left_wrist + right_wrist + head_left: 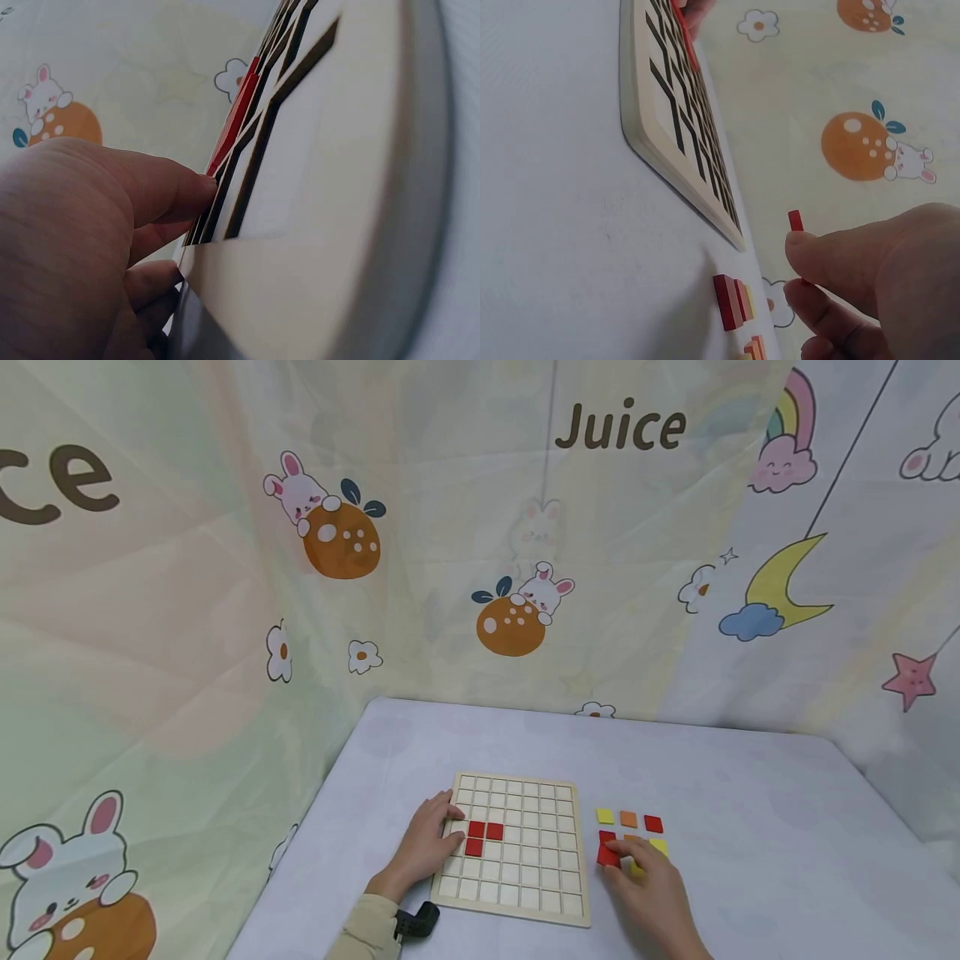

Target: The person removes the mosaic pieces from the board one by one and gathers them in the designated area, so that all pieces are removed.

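Pinching a red tile (796, 220) between thumb and finger, your right hand (649, 885) hovers over the desk (765, 852), between three and four o'clock from the middle of the gridded board (531, 860)! Round at nine o'clock, your left hand (425, 837) rests on the board's edge, its fingers apart. Three red squares (494, 832) sit in neighbouring cells toward ten o'clock, making a corner shape. Out at three o'clock, beside the board, a yellow tile (605, 816), an orange tile (628, 819) and another red one (653, 824) line the far row, with more pieces (658, 845) partly covered by your right hand
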`<move>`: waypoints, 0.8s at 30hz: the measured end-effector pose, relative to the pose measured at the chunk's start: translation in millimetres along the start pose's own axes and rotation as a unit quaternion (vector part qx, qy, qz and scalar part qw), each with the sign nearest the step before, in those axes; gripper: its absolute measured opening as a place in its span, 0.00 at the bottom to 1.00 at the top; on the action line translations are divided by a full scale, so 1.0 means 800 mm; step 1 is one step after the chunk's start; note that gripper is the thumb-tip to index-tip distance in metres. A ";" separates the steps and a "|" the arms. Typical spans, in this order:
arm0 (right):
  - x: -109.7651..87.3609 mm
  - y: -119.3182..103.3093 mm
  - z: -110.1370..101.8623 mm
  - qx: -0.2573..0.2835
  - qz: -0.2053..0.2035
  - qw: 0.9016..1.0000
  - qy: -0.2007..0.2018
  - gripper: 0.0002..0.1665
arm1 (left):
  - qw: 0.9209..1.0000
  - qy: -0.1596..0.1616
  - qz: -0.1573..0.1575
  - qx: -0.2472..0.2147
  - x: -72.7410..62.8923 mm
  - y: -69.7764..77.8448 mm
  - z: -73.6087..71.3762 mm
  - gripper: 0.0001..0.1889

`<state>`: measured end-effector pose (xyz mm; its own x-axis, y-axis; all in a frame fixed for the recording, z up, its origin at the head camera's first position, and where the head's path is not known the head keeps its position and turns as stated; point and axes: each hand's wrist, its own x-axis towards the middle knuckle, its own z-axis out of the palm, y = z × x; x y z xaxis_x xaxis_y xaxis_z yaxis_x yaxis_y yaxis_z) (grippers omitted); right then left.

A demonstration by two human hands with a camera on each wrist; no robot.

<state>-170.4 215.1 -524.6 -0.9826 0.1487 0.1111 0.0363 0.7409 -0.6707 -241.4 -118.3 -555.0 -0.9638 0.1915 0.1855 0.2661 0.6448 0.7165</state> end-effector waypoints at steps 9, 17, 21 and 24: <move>-0.002 0.009 -0.015 -0.020 0.012 1.000 -0.014 0.19 | 1.000 0.002 0.002 0.000 0.001 0.000 0.000 0.08; -0.003 0.012 -0.017 -0.035 0.011 0.999 -0.026 0.17 | 1.000 0.006 0.003 0.003 0.001 -0.001 0.000 0.08; -0.005 0.015 -0.019 -0.044 0.008 0.998 -0.040 0.17 | 1.000 0.004 0.000 0.003 0.001 0.000 0.000 0.08; -0.006 0.016 -0.021 -0.050 0.014 0.997 -0.060 0.17 | 1.000 0.003 0.000 0.005 0.000 0.000 0.000 0.08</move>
<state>-162.1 234.9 -521.7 -0.9954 0.0959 0.0010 0.0765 0.8000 -0.5951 -241.6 -118.2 -554.7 -0.9637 0.1871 0.1905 0.2668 0.6521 0.7096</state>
